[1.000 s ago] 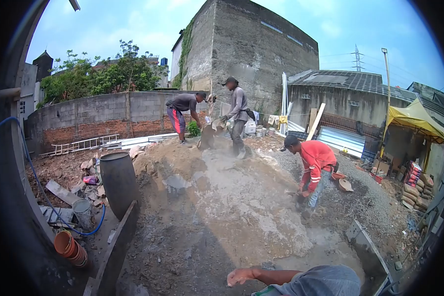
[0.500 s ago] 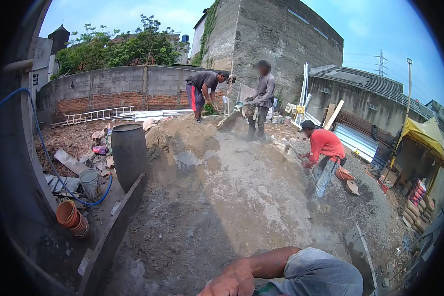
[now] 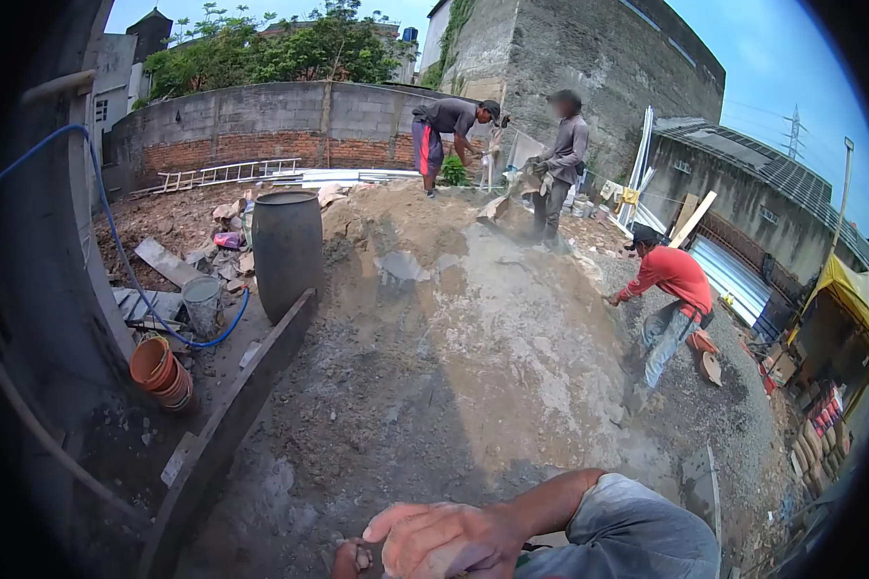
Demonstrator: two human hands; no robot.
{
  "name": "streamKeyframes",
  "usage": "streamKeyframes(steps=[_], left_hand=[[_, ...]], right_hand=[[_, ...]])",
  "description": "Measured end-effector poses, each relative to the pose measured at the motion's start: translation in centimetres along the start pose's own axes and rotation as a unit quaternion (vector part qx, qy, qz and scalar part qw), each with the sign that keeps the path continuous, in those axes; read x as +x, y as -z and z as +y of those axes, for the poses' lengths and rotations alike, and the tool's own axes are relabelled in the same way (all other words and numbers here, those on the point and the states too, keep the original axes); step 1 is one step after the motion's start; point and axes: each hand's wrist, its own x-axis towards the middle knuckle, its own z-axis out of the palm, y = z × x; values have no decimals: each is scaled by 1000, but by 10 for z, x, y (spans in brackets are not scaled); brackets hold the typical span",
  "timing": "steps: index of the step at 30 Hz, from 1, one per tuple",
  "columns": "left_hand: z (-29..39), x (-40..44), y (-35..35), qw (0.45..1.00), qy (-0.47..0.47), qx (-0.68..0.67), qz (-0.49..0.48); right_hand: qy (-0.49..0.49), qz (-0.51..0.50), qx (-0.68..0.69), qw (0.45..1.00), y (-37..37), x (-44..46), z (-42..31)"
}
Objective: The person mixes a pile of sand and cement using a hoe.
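My right hand (image 3: 449, 542) is at the bottom middle, below the grey cement and sand mound (image 3: 406, 376). A grey sleeve (image 3: 637, 531) covers the upper part of that arm. Its fingers are curled over, and whatever they hold is hidden beneath them. Just left of it, at the lower edge, shows a small part of my left hand (image 3: 350, 558); most of it is out of the frame, so its grip cannot be made out.
A dark drum (image 3: 288, 256) stands at left by a long board (image 3: 237, 425). Nearby are stacked orange buckets (image 3: 161, 374), a grey bucket (image 3: 203, 304) and a blue hose (image 3: 116, 232). Across the mound, one person in red (image 3: 674, 280) bends; two others (image 3: 560, 164) work behind.
My right hand has risen further into view, its fingers now showing, and part of my left hand has appeared. The scene has shifted right and up. The person in red has moved their arms.
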Motion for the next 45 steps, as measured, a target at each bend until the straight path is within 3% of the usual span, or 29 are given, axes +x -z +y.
streamKeyframes(steps=[2, 3, 5, 7, 9, 12, 15, 17, 19, 22, 26, 28, 29, 31, 33, 36, 39, 42, 45], left_hand=[[23, -53, -15, 998, -9, 18, 53], [25, -47, -18, 988, 26, 86, 124], [44, -81, -27, 949, -30, 252, 186], [68, -117, -41, 832, -115, 481, 252], [82, -126, -44, 735, -204, 584, 278], [107, -170, -59, 810, -192, 493, 253], [122, -165, -71, 927, -285, 242, 35], [162, -262, -121, 937, -286, 179, -95], [185, -324, -151, 910, -329, 159, -195], [214, -387, -176, 776, -494, 203, -337], [234, -465, -195, 631, -626, 233, -395], [236, -496, -201, 560, -683, 236, -404], [248, -517, -217, 339, -834, 253, -354], [251, -540, -234, 332, -843, 253, -340], [245, -563, -245, 325, -858, 270, -294], [248, -579, -260, 264, -871, 306, -280], [241, -567, -259, 315, -898, 231, -202], [244, -551, -247, 443, -841, 197, -238], [238, -549, -253, 507, -807, 177, -247]], right_hand=[[-15, 44, -74, 996, 5, -2, -10], [-18, 60, -110, 992, 7, -2, -14], [-21, 79, -149, 985, 8, -1, -18], [-24, 87, -162, 983, 6, 0, -20], [-33, 74, -131, 988, 5, 1, -18], [-64, 19, -19, 998, 3, -1, -13], [-26, -13, 18, 999, 13, 2, -12], [4, -22, 26, 999, 14, 2, -10], [30, -29, 32, 999, 14, 3, -8], [69, -34, 24, 997, 10, 5, -3], [133, 4, -62, 989, 7, -2, -1], [72, 69, -204, 974, 29, -14, -31], [41, 102, -271, 956, 37, -20, -42], [-2, 181, -368, 912, 36, -26, -48], [-21, 228, -371, 900, 34, -26, -53], [-21, 272, -405, 872, 31, -30, -56], [-25, 295, -424, 856, 29, -32, -57], [-47, 262, -438, 859, 32, -27, -67], [-66, 316, -388, 863, 23, -15, -70]])
